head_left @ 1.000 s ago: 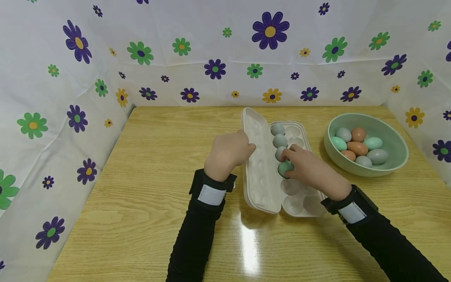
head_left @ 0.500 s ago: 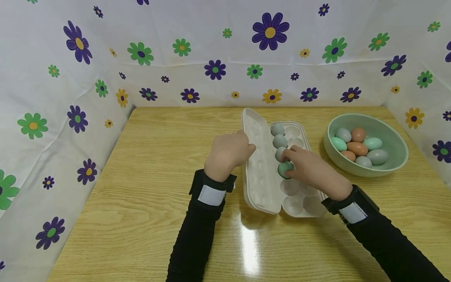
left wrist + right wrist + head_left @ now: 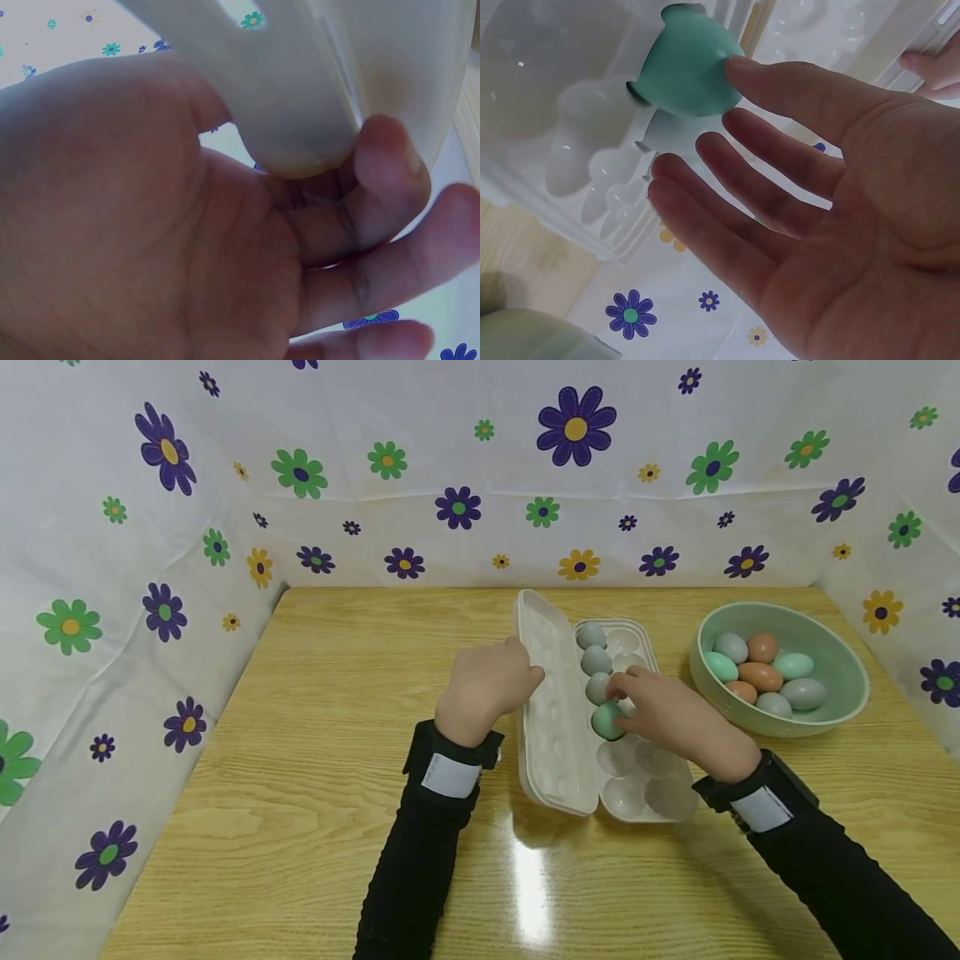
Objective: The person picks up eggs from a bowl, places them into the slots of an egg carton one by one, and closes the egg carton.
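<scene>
Green egg (image 3: 608, 722): sits in the carton (image 3: 626, 797), fourth pocket from the far end, in the row beside the raised lid (image 3: 558, 727).
Egg's long axis: seemingly upright, judging by its round outline.
Nearer hand: the right hand (image 3: 678, 718), fingers loosely spread, egg just left of its thumb tip; contact unclear.
Left hand (image 3: 491, 685): grips the lid's outer edge.

White plastic egg carton (image 3: 624, 797), upraised lid (image 3: 561, 727) held by left hand (image 3: 486, 687); right hand (image 3: 678, 718) at oval green egg (image 3: 606, 722); round pale-green bowl (image 3: 840, 664), multicoloured eggs (image 3: 760, 677).
</scene>
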`<state>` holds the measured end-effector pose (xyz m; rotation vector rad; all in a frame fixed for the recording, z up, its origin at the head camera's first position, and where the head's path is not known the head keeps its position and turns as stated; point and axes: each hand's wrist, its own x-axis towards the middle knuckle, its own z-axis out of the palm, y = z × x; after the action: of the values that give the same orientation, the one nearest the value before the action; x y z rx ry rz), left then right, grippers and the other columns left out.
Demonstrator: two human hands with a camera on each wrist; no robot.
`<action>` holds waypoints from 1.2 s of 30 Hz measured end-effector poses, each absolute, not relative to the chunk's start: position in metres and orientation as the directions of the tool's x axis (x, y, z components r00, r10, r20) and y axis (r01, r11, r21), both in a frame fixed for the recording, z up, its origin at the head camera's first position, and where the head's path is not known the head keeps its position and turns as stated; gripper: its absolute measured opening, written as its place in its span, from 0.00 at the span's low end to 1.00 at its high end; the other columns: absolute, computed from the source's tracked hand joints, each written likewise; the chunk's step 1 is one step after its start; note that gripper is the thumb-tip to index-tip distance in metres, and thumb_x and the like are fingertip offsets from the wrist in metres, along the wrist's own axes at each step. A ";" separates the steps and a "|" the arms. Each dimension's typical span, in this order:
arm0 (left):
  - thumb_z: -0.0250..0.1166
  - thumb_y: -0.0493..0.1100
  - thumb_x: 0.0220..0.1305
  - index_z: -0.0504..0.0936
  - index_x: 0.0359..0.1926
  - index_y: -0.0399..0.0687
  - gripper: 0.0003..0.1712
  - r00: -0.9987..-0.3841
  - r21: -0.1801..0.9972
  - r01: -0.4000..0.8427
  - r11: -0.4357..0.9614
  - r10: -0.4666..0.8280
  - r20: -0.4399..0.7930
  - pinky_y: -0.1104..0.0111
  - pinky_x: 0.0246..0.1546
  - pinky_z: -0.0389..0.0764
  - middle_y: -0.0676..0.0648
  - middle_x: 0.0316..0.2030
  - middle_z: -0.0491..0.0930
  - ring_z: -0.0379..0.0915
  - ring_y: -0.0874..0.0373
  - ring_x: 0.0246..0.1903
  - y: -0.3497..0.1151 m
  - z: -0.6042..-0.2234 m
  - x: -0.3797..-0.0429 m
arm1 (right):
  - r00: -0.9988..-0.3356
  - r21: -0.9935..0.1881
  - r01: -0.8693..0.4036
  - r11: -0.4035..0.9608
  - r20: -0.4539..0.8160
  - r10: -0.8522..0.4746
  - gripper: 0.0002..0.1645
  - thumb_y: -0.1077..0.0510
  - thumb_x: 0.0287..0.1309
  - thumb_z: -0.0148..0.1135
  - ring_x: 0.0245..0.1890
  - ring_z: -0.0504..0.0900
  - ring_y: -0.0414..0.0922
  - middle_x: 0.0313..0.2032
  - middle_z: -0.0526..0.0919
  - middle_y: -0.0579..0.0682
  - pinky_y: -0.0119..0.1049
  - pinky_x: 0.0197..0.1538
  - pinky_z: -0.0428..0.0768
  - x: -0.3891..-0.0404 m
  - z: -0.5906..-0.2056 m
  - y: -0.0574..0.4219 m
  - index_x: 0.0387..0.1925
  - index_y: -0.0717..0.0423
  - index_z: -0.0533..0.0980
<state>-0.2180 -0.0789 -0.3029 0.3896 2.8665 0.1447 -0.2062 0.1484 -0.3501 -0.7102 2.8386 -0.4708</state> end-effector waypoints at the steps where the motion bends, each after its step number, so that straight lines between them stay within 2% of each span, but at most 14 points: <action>1: 0.42 0.56 0.69 0.71 0.50 0.39 0.25 -0.934 0.130 0.250 0.959 0.274 -0.227 0.66 0.22 0.68 0.49 0.24 0.73 0.71 0.57 0.24 -0.079 -0.303 -0.218 | -0.872 -0.341 -0.426 0.838 -0.093 -0.481 0.15 0.57 0.52 0.64 0.34 0.73 0.46 0.39 0.75 0.52 0.43 0.39 0.74 -0.206 -0.349 0.150 0.42 0.55 0.74; 10: 0.42 0.55 0.69 0.71 0.48 0.40 0.24 -0.936 0.132 0.252 0.959 0.276 -0.218 0.66 0.21 0.68 0.49 0.24 0.72 0.71 0.57 0.23 -0.079 -0.302 -0.217 | -0.889 -0.280 -0.403 0.872 -0.107 -0.445 0.19 0.57 0.52 0.64 0.40 0.75 0.49 0.42 0.77 0.56 0.47 0.43 0.75 -0.211 -0.342 0.161 0.46 0.60 0.74; 18: 0.43 0.55 0.69 0.71 0.49 0.39 0.25 -0.935 0.135 0.254 0.958 0.279 -0.221 0.66 0.22 0.68 0.49 0.24 0.73 0.71 0.57 0.24 -0.078 -0.300 -0.215 | -0.894 -0.263 -0.398 0.879 -0.104 -0.436 0.22 0.58 0.51 0.65 0.41 0.75 0.53 0.41 0.78 0.60 0.48 0.43 0.76 -0.215 -0.336 0.177 0.46 0.65 0.73; 25: 0.42 0.55 0.69 0.72 0.47 0.40 0.24 -0.934 0.137 0.253 0.958 0.279 -0.223 0.66 0.24 0.70 0.49 0.25 0.73 0.71 0.57 0.25 -0.079 -0.299 -0.214 | -0.919 -0.239 -0.353 0.904 -0.091 -0.383 0.23 0.56 0.53 0.63 0.43 0.75 0.54 0.43 0.78 0.60 0.51 0.44 0.75 -0.216 -0.332 0.194 0.49 0.64 0.72; 29: 0.42 0.55 0.69 0.72 0.45 0.40 0.23 -0.937 0.136 0.250 0.959 0.275 -0.216 0.66 0.23 0.70 0.49 0.24 0.72 0.71 0.57 0.24 -0.079 -0.301 -0.215 | -0.941 -0.243 -0.295 0.924 -0.094 -0.326 0.23 0.55 0.53 0.62 0.43 0.75 0.55 0.44 0.78 0.60 0.52 0.41 0.76 -0.217 -0.330 0.203 0.49 0.63 0.72; 31: 0.42 0.55 0.69 0.72 0.47 0.39 0.24 -0.937 0.134 0.249 0.959 0.273 -0.216 0.66 0.23 0.70 0.49 0.25 0.73 0.71 0.56 0.24 -0.079 -0.301 -0.216 | -0.948 -0.241 -0.283 0.928 -0.079 -0.310 0.23 0.56 0.52 0.62 0.42 0.75 0.54 0.44 0.78 0.60 0.52 0.41 0.75 -0.218 -0.329 0.208 0.48 0.63 0.73; 34: 0.42 0.55 0.69 0.70 0.53 0.38 0.27 -0.936 0.126 0.250 0.960 0.273 -0.223 0.66 0.24 0.70 0.48 0.26 0.74 0.72 0.57 0.25 -0.078 -0.302 -0.216 | -0.946 -0.236 -0.305 0.923 -0.034 -0.322 0.23 0.56 0.50 0.63 0.42 0.74 0.56 0.42 0.78 0.62 0.55 0.49 0.68 -0.219 -0.328 0.216 0.46 0.65 0.73; 36: 0.42 0.55 0.69 0.69 0.56 0.37 0.29 -0.935 0.121 0.252 0.960 0.274 -0.224 0.66 0.24 0.71 0.48 0.27 0.75 0.72 0.57 0.26 -0.078 -0.302 -0.216 | -0.948 -0.218 -0.309 0.926 -0.013 -0.319 0.22 0.56 0.50 0.64 0.41 0.74 0.56 0.42 0.78 0.62 0.55 0.48 0.67 -0.221 -0.328 0.222 0.46 0.64 0.74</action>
<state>-0.2165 -0.0783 -0.3018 0.3911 2.8712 0.1322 -0.2209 0.2224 -0.3275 -0.4958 3.0358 -0.3316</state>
